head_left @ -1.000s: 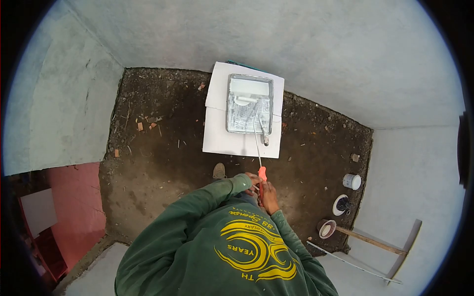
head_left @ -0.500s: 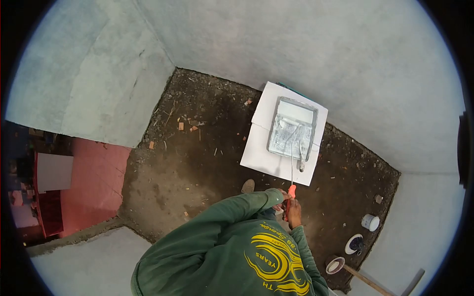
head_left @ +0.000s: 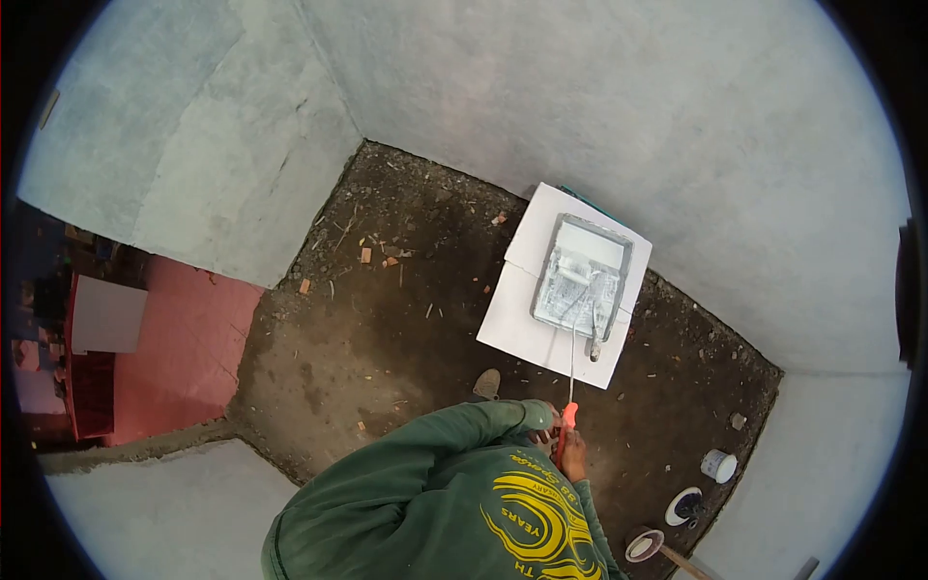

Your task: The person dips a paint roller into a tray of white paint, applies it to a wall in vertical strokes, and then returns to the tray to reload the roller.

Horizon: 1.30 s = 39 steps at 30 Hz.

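Observation:
Both hands are closed round the red-orange handle of a long-rod paint roller. My left hand is at its left side, partly hidden by the green sleeve; my right hand wraps it lower down on the right. The thin rod runs up to the white roller, which lies in a grey paint tray smeared with white paint. Under the tray is a white board. A brush rests at the tray's lower right edge.
Bare walls enclose a dark dirt floor with scattered brick bits. At the lower right stand a white bucket, a dark-filled container and a bowl beside a wooden stick. A red floor lies at the left.
The view has shifted, so the tray, board and hands appear lower. The white roller now shows more clearly in the tray's middle. Both hands still hold the handle.

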Each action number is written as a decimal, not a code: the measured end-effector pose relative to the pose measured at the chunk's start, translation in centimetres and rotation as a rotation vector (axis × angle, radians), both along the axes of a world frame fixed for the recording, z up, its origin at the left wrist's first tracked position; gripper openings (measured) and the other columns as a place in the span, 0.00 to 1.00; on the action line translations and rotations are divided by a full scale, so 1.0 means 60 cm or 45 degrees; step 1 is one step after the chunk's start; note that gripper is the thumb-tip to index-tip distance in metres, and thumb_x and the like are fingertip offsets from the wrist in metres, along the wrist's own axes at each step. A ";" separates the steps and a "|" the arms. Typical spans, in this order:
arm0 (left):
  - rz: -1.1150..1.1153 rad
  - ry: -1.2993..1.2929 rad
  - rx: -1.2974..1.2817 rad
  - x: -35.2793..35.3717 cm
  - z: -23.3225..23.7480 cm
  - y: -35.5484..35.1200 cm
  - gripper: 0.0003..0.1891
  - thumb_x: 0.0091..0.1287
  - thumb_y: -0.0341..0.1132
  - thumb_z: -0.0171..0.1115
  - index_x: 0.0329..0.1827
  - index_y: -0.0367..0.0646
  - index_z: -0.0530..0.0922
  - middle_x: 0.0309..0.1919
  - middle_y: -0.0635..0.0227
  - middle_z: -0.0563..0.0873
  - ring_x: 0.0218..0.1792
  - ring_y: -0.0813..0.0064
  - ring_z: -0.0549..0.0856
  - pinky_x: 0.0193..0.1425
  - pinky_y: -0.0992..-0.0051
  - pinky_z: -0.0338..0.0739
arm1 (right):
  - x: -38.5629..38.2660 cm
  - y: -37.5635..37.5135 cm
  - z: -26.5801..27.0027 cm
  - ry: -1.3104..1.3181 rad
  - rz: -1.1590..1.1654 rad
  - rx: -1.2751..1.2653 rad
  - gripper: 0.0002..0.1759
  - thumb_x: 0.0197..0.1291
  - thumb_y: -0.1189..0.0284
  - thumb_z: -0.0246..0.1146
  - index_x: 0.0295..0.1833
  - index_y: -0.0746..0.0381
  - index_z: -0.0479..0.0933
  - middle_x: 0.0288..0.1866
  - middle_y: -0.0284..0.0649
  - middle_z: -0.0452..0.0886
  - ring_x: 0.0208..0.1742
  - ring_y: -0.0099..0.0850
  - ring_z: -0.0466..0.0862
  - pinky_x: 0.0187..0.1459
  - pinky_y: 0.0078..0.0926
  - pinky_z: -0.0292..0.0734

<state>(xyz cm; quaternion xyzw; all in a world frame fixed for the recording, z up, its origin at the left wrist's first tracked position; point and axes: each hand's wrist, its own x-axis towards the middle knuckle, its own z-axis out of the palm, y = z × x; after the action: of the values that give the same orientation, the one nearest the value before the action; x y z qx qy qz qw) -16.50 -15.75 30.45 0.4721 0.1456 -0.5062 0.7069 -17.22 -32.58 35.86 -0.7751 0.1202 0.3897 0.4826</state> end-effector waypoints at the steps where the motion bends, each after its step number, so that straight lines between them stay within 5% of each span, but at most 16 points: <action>1: -0.035 -0.004 0.064 0.011 0.004 0.005 0.23 0.63 0.54 0.58 0.48 0.42 0.78 0.44 0.58 0.82 0.37 0.59 0.86 0.38 0.62 0.83 | 0.005 -0.001 -0.013 0.000 -0.018 -0.011 0.23 0.68 0.54 0.43 0.39 0.62 0.72 0.20 0.38 0.73 0.17 0.26 0.75 0.18 0.25 0.69; 3: -0.171 -0.332 0.141 0.022 -0.036 -0.007 0.21 0.64 0.52 0.55 0.51 0.46 0.76 0.48 0.60 0.81 0.39 0.62 0.85 0.38 0.63 0.83 | 0.028 -0.001 -0.044 -0.102 0.078 0.007 0.22 0.68 0.56 0.43 0.41 0.63 0.73 0.24 0.42 0.76 0.22 0.34 0.77 0.25 0.30 0.73; 4: 0.054 0.132 0.246 0.041 -0.031 -0.019 0.20 0.65 0.50 0.54 0.54 0.47 0.74 0.49 0.60 0.80 0.42 0.63 0.84 0.40 0.64 0.83 | 0.039 0.005 -0.056 -0.476 0.232 -0.070 0.21 0.68 0.57 0.44 0.41 0.63 0.73 0.28 0.44 0.77 0.25 0.38 0.78 0.29 0.32 0.73; 5: 0.215 0.118 0.239 0.047 -0.020 -0.013 0.20 0.66 0.48 0.54 0.54 0.46 0.74 0.47 0.60 0.80 0.44 0.62 0.83 0.40 0.64 0.84 | 0.054 0.021 -0.061 -0.845 0.395 -0.161 0.20 0.67 0.58 0.45 0.41 0.64 0.73 0.31 0.46 0.77 0.29 0.42 0.78 0.33 0.35 0.74; 6: 0.310 0.096 0.241 0.053 -0.028 -0.010 0.20 0.66 0.48 0.54 0.55 0.45 0.74 0.47 0.61 0.80 0.43 0.61 0.83 0.40 0.62 0.84 | 0.069 0.046 -0.022 -0.597 0.267 -0.097 0.18 0.65 0.61 0.46 0.42 0.65 0.73 0.36 0.49 0.77 0.36 0.48 0.77 0.41 0.39 0.73; 8: 0.393 0.099 0.164 0.072 -0.021 0.003 0.23 0.66 0.50 0.55 0.58 0.46 0.72 0.52 0.61 0.76 0.47 0.59 0.80 0.39 0.60 0.84 | 0.096 0.066 -0.009 -0.190 -0.025 -0.059 0.20 0.67 0.57 0.45 0.38 0.64 0.71 0.23 0.41 0.73 0.17 0.33 0.75 0.19 0.31 0.71; 10: 0.396 0.171 0.213 0.086 0.006 0.007 0.24 0.65 0.50 0.57 0.60 0.47 0.71 0.54 0.61 0.75 0.50 0.58 0.78 0.40 0.59 0.84 | 0.101 0.070 -0.009 -0.209 -0.087 0.057 0.21 0.67 0.56 0.45 0.35 0.63 0.70 0.19 0.36 0.71 0.11 0.26 0.70 0.11 0.24 0.63; 23: 0.463 0.072 0.186 0.079 0.011 0.007 0.22 0.67 0.49 0.54 0.59 0.47 0.72 0.50 0.64 0.75 0.45 0.63 0.78 0.42 0.62 0.84 | 0.118 0.066 -0.022 -0.058 -0.128 0.053 0.20 0.69 0.57 0.45 0.38 0.63 0.69 0.18 0.39 0.71 0.10 0.29 0.70 0.10 0.27 0.64; 26: 0.405 0.074 0.139 0.058 -0.003 -0.005 0.22 0.67 0.49 0.54 0.58 0.45 0.71 0.48 0.64 0.77 0.42 0.64 0.80 0.41 0.62 0.83 | 0.087 0.007 -0.105 -0.548 0.201 0.052 0.20 0.69 0.56 0.43 0.38 0.63 0.69 0.17 0.41 0.71 0.08 0.29 0.70 0.09 0.28 0.63; 29: 0.324 0.086 0.108 0.034 -0.005 -0.020 0.22 0.67 0.49 0.54 0.59 0.45 0.71 0.46 0.60 0.80 0.41 0.61 0.83 0.37 0.63 0.83 | 0.068 -0.007 -0.080 -0.660 0.430 -0.093 0.19 0.68 0.59 0.41 0.39 0.63 0.69 0.24 0.46 0.74 0.17 0.37 0.77 0.18 0.34 0.71; 31: 0.231 0.083 0.077 0.019 -0.021 -0.030 0.24 0.66 0.50 0.57 0.60 0.47 0.70 0.45 0.58 0.82 0.38 0.60 0.86 0.31 0.63 0.83 | 0.058 0.025 0.037 0.135 0.085 -0.202 0.18 0.69 0.61 0.41 0.41 0.63 0.69 0.35 0.49 0.76 0.33 0.44 0.79 0.33 0.39 0.75; 34: 0.228 0.097 0.132 0.022 0.009 -0.025 0.22 0.66 0.50 0.56 0.58 0.48 0.71 0.44 0.62 0.82 0.39 0.62 0.85 0.34 0.63 0.83 | 0.064 0.052 0.090 0.271 0.006 -0.225 0.17 0.68 0.63 0.41 0.42 0.64 0.70 0.43 0.52 0.75 0.45 0.49 0.76 0.44 0.41 0.72; 38: 0.335 0.182 0.092 0.056 0.005 -0.017 0.22 0.68 0.49 0.53 0.59 0.46 0.71 0.48 0.63 0.78 0.43 0.61 0.83 0.39 0.62 0.83 | 0.081 0.012 -0.054 -0.259 0.248 -0.166 0.17 0.68 0.62 0.42 0.42 0.64 0.70 0.41 0.52 0.75 0.43 0.47 0.77 0.41 0.41 0.73; 39: 0.361 0.170 0.106 0.065 0.005 -0.013 0.22 0.68 0.49 0.53 0.59 0.47 0.71 0.47 0.63 0.78 0.44 0.61 0.83 0.40 0.62 0.83 | 0.091 0.017 -0.064 -0.342 0.188 -0.041 0.19 0.68 0.59 0.43 0.38 0.63 0.69 0.30 0.45 0.73 0.26 0.37 0.73 0.25 0.33 0.68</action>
<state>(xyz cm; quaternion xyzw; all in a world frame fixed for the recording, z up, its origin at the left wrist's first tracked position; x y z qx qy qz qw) -12.59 -16.52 30.73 0.4410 0.2784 -0.4250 0.7398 -11.75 -31.56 32.02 -0.8346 0.0032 0.3149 0.4519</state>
